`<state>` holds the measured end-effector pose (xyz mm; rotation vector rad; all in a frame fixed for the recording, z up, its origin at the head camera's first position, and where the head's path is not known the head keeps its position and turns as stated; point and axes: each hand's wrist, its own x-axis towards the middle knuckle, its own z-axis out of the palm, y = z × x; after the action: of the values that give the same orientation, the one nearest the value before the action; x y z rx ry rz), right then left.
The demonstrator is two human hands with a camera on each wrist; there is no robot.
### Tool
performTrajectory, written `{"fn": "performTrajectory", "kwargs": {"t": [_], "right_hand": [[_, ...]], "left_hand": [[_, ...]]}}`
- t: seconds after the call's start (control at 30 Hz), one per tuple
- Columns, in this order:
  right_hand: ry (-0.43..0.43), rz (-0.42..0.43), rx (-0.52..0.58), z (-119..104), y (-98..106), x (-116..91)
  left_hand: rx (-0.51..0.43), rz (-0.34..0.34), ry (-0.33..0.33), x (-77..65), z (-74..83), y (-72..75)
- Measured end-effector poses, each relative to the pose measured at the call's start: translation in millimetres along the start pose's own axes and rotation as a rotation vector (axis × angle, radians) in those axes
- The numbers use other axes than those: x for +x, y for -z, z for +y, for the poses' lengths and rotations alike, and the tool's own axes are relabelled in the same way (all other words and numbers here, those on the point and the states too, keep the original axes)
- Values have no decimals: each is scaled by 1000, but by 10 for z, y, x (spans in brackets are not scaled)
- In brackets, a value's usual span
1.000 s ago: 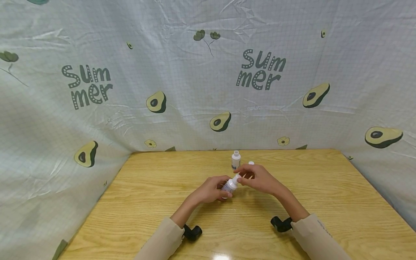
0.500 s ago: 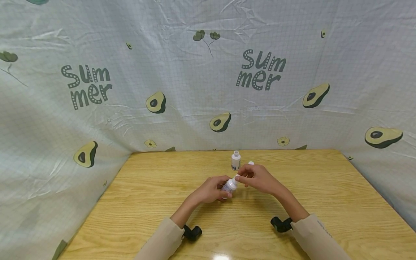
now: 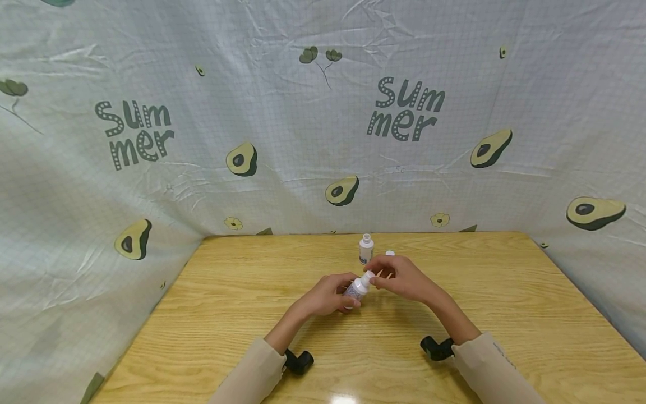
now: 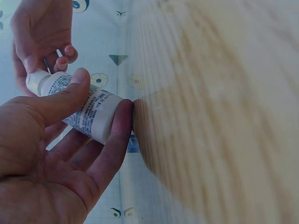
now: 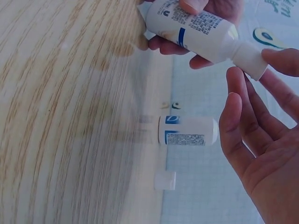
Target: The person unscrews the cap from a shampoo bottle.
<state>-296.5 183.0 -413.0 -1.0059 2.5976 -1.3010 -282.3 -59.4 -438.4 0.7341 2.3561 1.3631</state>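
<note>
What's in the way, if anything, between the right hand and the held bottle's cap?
Nothing visible: the right hand pinches the cap directly, on the tilted bottle in the left hand. The second bottle and the loose cap sit farther back on the table, out of the way.

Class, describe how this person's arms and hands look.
The left hand and right hand are bare, without gloves. The left sleeve and right sleeve are beige; the right shows small unreadable dark markings. At each wrist is a black, bent device.
</note>
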Motion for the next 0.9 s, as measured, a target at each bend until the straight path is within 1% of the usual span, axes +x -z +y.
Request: {"fn": "performTrajectory", "kwargs": {"t": [0.17, 0.37, 0.47, 0.57, 0.67, 0.8, 0.9], "right_hand": [[-5, 14, 0, -12, -11, -7], [-95, 53, -19, -46, -34, -3], [-111, 55, -25, -61, -42, -3], [-93, 47, -25, -70, -44, -8], [-53, 35, -18, -69, -41, -20], [-6, 11, 14, -61, -36, -40], [7, -2, 40, -58, -35, -49]], "left_hand": [[4, -3, 1, 2, -10, -2], [2, 2, 10, 5, -25, -16], [1, 2, 10, 2, -26, -14], [1, 1, 9, -3, -27, -10], [2, -1, 6, -12, -28, -8], [5, -4, 4, -25, -24, -6], [6, -6, 8, -32, -22, -4]]}}
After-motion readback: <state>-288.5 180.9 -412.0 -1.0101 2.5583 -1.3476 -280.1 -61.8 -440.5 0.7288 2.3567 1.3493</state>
